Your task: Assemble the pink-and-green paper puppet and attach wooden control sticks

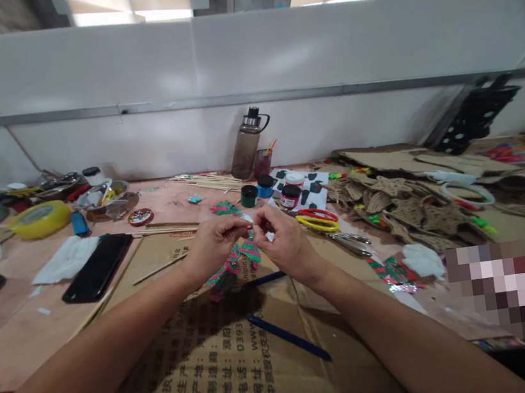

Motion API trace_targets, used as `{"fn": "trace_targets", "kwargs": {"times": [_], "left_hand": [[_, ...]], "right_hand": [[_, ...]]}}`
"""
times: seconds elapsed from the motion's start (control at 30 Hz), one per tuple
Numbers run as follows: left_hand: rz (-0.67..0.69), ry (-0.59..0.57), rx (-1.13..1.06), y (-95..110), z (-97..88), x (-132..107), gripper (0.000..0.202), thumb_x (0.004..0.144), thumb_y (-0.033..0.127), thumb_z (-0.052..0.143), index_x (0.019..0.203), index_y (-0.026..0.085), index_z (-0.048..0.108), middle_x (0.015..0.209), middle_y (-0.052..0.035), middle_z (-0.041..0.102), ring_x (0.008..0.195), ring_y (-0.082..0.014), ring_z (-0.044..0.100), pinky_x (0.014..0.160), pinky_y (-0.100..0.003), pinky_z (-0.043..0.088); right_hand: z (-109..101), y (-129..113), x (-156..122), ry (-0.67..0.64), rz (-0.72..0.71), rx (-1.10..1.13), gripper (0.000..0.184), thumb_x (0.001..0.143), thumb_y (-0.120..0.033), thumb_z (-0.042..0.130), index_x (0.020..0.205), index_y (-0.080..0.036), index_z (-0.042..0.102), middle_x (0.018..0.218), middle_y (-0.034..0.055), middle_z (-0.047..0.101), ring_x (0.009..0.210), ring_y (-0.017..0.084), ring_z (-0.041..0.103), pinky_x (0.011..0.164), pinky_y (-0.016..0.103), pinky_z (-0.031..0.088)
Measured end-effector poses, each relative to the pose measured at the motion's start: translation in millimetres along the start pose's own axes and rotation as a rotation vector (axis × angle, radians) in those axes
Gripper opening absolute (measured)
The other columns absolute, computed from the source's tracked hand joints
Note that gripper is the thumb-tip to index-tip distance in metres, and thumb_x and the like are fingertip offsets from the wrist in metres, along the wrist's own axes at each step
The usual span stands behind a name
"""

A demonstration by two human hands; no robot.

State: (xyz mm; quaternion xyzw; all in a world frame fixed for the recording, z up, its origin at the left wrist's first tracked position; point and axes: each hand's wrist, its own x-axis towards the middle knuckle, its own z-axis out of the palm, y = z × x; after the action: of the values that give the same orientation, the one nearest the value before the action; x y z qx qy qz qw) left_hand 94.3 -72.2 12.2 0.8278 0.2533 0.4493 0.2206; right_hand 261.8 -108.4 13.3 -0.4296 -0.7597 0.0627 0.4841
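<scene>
My left hand (pixel 213 245) and my right hand (pixel 284 240) meet over the middle of the table, both with fingers pinched together. Between them they hold a small green and pink painted craft piece (pixel 237 265), which hangs down under the fingers. A tiny white bit shows at the fingertips; I cannot make out what it is. Below the hands lies a flattened printed cardboard box (pixel 225 356) with two blue pens (pixel 288 338) on it.
Scissors with red and yellow handles (pixel 318 220) lie right of the hands, paint jars (pixel 268 189) and a water bottle (pixel 246 144) behind. A black phone (pixel 97 266), white tissue (pixel 65 260) and yellow tape roll (pixel 40 219) lie left. Cardboard cut-outs (pixel 408 203) pile up at right.
</scene>
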Motion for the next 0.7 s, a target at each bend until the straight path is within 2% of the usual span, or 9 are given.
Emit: {"fn": "trace_targets", "kwargs": {"times": [0.33, 0.7], "left_hand": [[-0.040, -0.050, -0.041, -1.6, -0.9, 2.0, 0.015, 0.085, 0.012, 0.060, 0.089, 0.017, 0.074, 0.081, -0.0021, 0.074, 0.073, -0.0125, 0.066, 0.071, -0.022, 0.052], [-0.067, -0.054, -0.090, -7.9, 1.4, 0.5, 0.016, 0.085, 0.013, 0.059, 0.090, 0.016, 0.074, 0.080, -0.0026, 0.074, 0.072, -0.0125, 0.066, 0.069, -0.022, 0.050]], "right_hand": [[2.8, 5.3, -0.8, -0.021, 0.029, 0.026, 0.010, 0.079, -0.011, 0.046, 0.078, -0.021, 0.048, 0.073, -0.0003, 0.050, 0.067, 0.014, 0.047, 0.062, 0.027, 0.037], [3.5, 6.0, -1.0, -0.007, 0.023, 0.038, 0.010, 0.077, -0.011, 0.046, 0.078, -0.021, 0.049, 0.072, -0.0011, 0.049, 0.065, 0.013, 0.046, 0.059, 0.026, 0.037]]}}
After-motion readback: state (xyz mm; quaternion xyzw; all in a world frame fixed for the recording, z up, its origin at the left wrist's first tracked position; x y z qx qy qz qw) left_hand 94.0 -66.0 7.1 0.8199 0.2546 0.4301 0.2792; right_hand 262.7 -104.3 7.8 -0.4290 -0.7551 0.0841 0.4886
